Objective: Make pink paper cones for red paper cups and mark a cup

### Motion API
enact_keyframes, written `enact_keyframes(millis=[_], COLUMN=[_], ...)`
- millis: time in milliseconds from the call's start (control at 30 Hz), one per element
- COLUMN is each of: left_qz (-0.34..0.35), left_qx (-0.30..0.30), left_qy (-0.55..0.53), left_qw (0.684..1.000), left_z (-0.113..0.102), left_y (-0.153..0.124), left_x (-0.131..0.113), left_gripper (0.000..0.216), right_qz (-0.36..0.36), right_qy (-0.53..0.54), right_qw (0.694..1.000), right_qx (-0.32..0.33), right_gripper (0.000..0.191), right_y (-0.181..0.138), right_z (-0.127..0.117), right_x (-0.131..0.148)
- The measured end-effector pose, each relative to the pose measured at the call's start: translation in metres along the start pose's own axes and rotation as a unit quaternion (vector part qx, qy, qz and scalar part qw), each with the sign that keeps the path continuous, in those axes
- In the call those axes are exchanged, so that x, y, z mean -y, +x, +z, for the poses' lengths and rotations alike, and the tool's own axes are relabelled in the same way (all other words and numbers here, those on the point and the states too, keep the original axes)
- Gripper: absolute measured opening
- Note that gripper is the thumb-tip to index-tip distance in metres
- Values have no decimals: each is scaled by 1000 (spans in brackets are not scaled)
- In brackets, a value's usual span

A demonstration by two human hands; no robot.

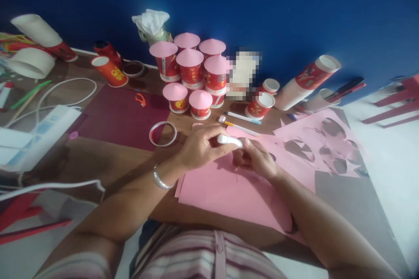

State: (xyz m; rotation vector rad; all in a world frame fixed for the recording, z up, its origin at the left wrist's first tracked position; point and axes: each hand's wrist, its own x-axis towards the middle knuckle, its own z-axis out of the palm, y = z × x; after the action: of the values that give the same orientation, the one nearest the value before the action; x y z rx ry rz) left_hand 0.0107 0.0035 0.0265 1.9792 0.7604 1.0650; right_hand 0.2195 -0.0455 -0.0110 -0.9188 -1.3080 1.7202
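Note:
Above the pink paper sheets (209, 191), my two hands meet around a small white capped tube (229, 140). Its kind is hard to make out; it looks like a glue or marker pen. My left hand (203, 146) pinches its left end between thumb and fingers. At the other end, the thumb and curled fingers of my right hand (260, 159) are closed on it. Just beyond lie an orange-and-white pen (244, 129) and a blue-and-white pen (244, 118). Left of my hands is a white tape ring (163, 134).
Several red paper cups with pink cone tops (190, 69) stand near the blue wall. Stacked cups (307, 80) lean at the right, beside cut pink scraps (327, 143). Orange scissors (140, 99) rest on a maroon sheet (111, 117). A white cable (65, 81) loops at the left.

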Motion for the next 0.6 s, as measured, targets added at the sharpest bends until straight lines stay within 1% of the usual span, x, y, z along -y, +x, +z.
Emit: enact_keyframes(millis=[67,167,233,300,467,600], left_qz=[4,6,9,9,4,10], left_qx=[-5,-17,-20,-19,-17,-22], left_qy=[8,15,16,14,23,35], left_qw=[1000,1000,1000,1000,1000,999], left_z=[1,2,3,3,3,4], left_y=[0,0,0,-1,-2,-1], left_x=[-1,0,0,1,1,1], left_gripper=[16,19,20,20,18,20], right_qz=[-28,-89,-99,-93,-70,-55], right_qy=[-20,-100,-151,-165,-104,-81], right_qw=[999,986,976,974,988,992], right_qx=[-27,-99,-121,-121,-85,-78], right_gripper=[54,44,43,46,51,50], right_y=[0,-2,-4,-5,-2,0], right_z=[0,1,1,2,5,4], right_x=[-1,-6,-8,-8,1,2])
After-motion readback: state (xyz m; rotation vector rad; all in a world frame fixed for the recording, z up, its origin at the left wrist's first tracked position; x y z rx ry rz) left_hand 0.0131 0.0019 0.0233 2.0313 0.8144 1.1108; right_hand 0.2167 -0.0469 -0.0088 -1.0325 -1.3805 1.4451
